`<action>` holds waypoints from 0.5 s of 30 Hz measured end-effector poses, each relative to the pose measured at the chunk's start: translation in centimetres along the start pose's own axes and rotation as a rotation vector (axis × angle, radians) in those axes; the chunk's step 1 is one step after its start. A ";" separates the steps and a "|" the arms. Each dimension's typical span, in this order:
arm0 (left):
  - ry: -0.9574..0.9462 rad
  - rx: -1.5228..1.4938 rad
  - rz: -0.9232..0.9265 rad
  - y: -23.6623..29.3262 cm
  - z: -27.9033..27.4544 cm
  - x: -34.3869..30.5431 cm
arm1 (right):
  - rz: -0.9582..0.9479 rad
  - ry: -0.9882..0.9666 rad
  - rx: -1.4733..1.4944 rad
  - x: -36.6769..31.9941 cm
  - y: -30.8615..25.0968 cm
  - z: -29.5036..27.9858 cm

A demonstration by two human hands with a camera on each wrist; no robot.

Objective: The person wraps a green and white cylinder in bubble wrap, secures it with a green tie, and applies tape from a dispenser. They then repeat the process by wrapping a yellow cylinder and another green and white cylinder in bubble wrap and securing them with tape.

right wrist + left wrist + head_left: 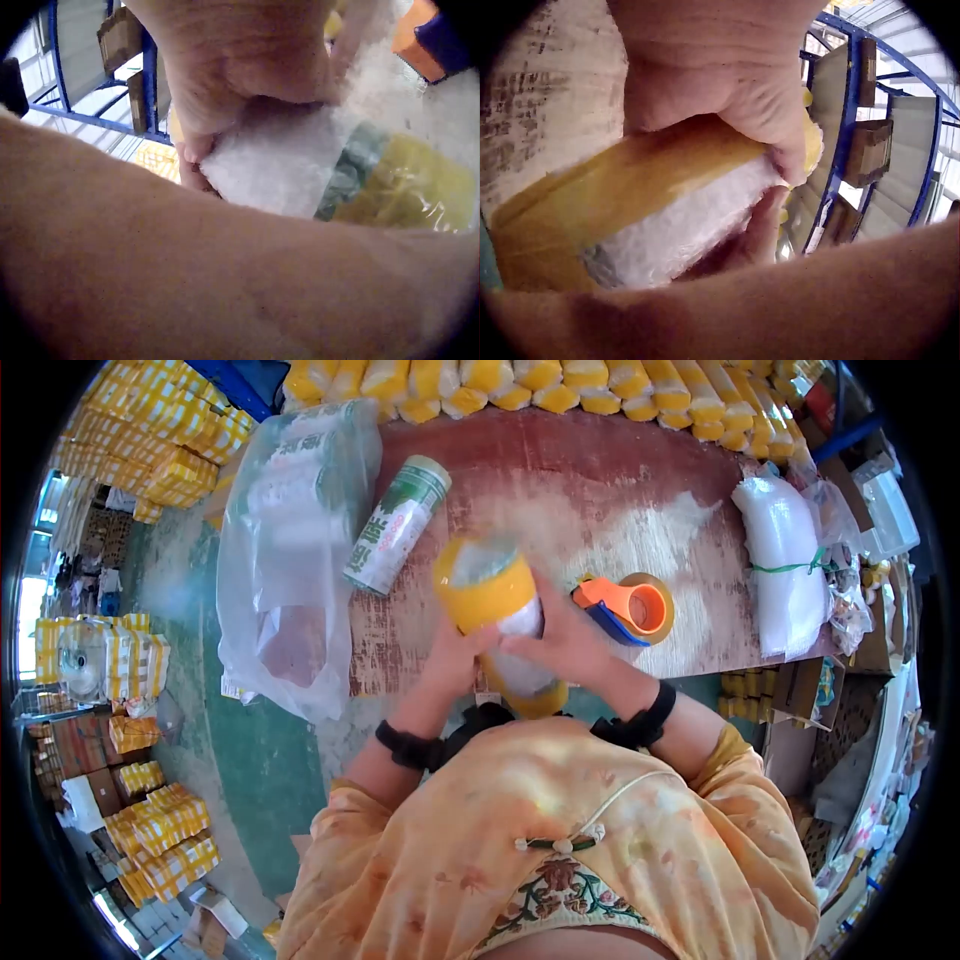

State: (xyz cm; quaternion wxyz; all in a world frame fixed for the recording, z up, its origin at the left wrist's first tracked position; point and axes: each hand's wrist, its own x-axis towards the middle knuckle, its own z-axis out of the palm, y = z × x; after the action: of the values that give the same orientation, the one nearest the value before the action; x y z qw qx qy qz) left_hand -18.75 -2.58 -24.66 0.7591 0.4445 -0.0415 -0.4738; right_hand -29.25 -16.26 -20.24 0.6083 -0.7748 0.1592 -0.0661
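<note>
Both hands hold a bubble-wrapped roll-shaped package (490,590) with yellow tape round its ends, tilted over the front edge of the table. My left hand (457,657) grips its left side, and the left wrist view shows the fingers and thumb curled round the taped part of the package (667,217). On the other side my right hand (570,645) grips the package, its fingers bent over the white wrap (270,165) in the right wrist view. An orange and blue tape dispenser (625,608) lies just right of the right hand.
A printed green and white cylinder (398,525) lies left of the hands, beside a large clear plastic bag (295,550). Yellow-taped packages (540,380) line the table's far edge. Folded bubble wrap (785,565) tied with green string sits at the right edge.
</note>
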 end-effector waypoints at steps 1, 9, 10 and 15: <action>-0.043 0.143 0.037 0.0 -0.5 0.4 | -0.027 -0.003 -0.100 -0.1 0.4 0.2; -0.318 0.953 0.565 2.6 -1.3 -0.5 | -0.333 0.066 -0.494 -2.3 1.6 -1.7; -0.354 0.993 0.662 2.8 -1.6 -0.4 | -0.364 0.019 -0.568 -2.8 2.4 -2.8; -0.203 1.080 0.589 3.1 -3.2 -0.8 | 0.127 0.427 -0.801 -6.5 9.0 -7.7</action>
State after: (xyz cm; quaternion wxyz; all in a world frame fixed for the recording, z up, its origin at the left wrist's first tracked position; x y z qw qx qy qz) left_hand -15.55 0.55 -24.07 0.5182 0.6884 -0.4680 -0.1966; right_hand -39.10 -23.09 -26.37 0.2174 -0.9066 0.3412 -0.1201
